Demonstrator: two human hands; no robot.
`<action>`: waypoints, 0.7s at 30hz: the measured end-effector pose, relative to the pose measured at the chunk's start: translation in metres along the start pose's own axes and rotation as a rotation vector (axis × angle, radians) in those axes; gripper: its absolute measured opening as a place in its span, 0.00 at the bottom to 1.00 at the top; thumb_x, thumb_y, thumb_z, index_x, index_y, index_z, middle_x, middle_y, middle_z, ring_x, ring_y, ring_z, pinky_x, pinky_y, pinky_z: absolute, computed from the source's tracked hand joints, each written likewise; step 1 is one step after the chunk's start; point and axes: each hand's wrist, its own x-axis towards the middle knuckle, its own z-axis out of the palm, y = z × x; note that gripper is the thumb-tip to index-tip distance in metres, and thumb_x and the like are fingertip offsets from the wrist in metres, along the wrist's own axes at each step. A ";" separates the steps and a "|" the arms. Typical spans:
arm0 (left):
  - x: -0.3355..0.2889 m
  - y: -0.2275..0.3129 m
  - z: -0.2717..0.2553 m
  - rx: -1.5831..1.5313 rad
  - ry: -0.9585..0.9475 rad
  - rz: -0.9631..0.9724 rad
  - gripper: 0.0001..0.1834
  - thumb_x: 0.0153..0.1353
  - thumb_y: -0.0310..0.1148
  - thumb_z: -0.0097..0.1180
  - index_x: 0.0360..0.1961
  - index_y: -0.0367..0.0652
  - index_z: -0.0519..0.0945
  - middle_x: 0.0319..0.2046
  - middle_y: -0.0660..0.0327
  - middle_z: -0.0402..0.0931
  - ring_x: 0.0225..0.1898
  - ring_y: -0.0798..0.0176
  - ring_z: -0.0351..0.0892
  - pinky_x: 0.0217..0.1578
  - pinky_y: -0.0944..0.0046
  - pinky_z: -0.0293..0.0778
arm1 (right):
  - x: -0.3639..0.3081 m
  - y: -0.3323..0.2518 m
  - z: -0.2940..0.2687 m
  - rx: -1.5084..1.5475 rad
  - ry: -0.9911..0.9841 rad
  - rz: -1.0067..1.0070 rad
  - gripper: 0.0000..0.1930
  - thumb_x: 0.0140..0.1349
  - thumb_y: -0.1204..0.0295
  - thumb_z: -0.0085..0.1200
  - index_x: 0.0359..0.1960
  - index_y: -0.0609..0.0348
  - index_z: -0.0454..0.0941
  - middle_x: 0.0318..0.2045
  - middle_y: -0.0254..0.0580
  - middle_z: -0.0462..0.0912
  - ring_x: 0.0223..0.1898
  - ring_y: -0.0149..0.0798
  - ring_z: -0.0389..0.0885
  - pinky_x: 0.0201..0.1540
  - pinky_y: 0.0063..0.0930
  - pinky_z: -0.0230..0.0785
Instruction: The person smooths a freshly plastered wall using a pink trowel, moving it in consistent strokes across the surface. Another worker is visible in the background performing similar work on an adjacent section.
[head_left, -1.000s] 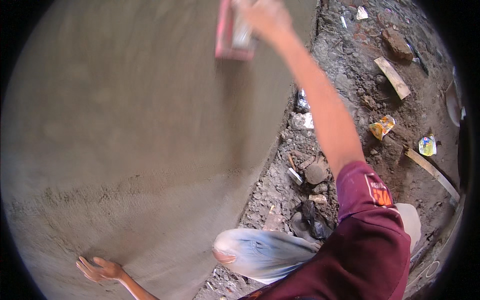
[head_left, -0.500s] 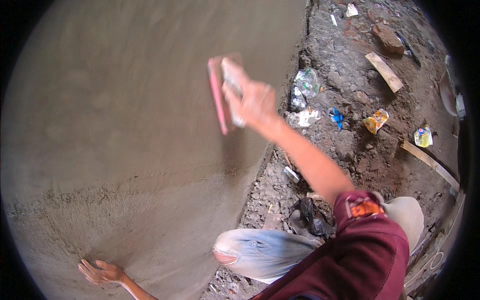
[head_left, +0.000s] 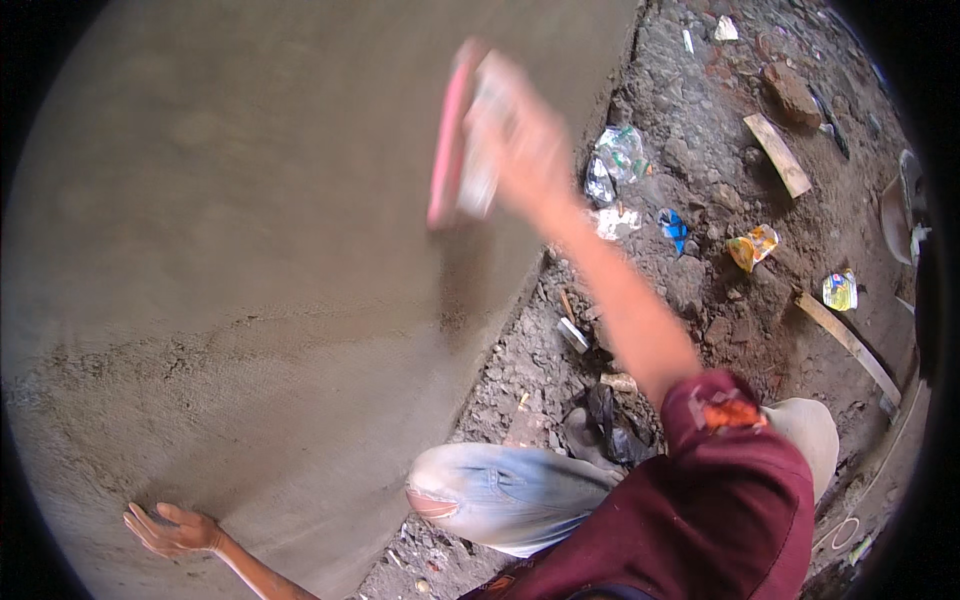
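My right hand, blurred by motion, is closed around the handle of a pink-edged plastering float. The float is over the upper right part of a grey plastered wall, near the wall's foot, and casts a shadow below it. Whether its whole face presses on the plaster is hidden. Low on the left, my left hand rests on the wall with fingers stretched and holds nothing. Between the two hands, a rough band crosses the plaster.
Rubble-strewn ground runs along the wall's right side. Scattered there are a plastic bag, a wooden piece, a brick chunk, an orange wrapper and a long wood strip. My bent knee is beside the wall.
My right hand and the float have moved up along the wall, and the float is turned a little. My left hand appears slightly further left and stays flat and spread.
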 end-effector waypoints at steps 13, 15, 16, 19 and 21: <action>0.008 -0.001 0.007 -0.070 0.037 0.040 0.26 0.78 0.49 0.39 0.67 0.46 0.75 0.66 0.55 0.73 0.68 0.51 0.70 0.66 0.47 0.67 | 0.002 0.083 -0.016 -0.244 0.098 0.088 0.31 0.65 0.50 0.57 0.71 0.32 0.68 0.46 0.52 0.87 0.45 0.60 0.87 0.49 0.49 0.79; 0.017 0.008 0.010 -0.089 0.050 0.017 0.27 0.78 0.49 0.39 0.67 0.46 0.75 0.66 0.55 0.73 0.68 0.51 0.70 0.66 0.47 0.67 | 0.063 0.147 -0.035 0.057 0.224 0.222 0.30 0.64 0.51 0.59 0.67 0.39 0.74 0.54 0.53 0.85 0.55 0.54 0.84 0.59 0.44 0.74; 0.012 0.007 0.008 -0.081 0.035 0.011 0.26 0.78 0.49 0.40 0.67 0.46 0.75 0.65 0.55 0.73 0.68 0.51 0.70 0.66 0.47 0.67 | 0.094 0.166 -0.051 0.078 0.164 0.393 0.29 0.64 0.53 0.59 0.66 0.46 0.76 0.55 0.50 0.85 0.55 0.50 0.84 0.59 0.42 0.74; 0.009 0.004 0.004 -0.057 0.025 -0.002 0.26 0.78 0.49 0.41 0.66 0.45 0.76 0.65 0.55 0.74 0.68 0.52 0.71 0.65 0.48 0.68 | 0.123 0.186 -0.063 0.020 0.172 0.255 0.29 0.65 0.57 0.59 0.66 0.52 0.74 0.57 0.51 0.83 0.58 0.47 0.81 0.62 0.38 0.71; 0.010 0.003 0.004 -0.051 0.041 0.015 0.26 0.77 0.49 0.42 0.65 0.45 0.76 0.63 0.55 0.76 0.67 0.52 0.72 0.65 0.49 0.68 | 0.107 0.171 -0.065 0.013 0.171 0.246 0.29 0.66 0.58 0.58 0.67 0.54 0.73 0.58 0.52 0.82 0.59 0.47 0.81 0.63 0.38 0.70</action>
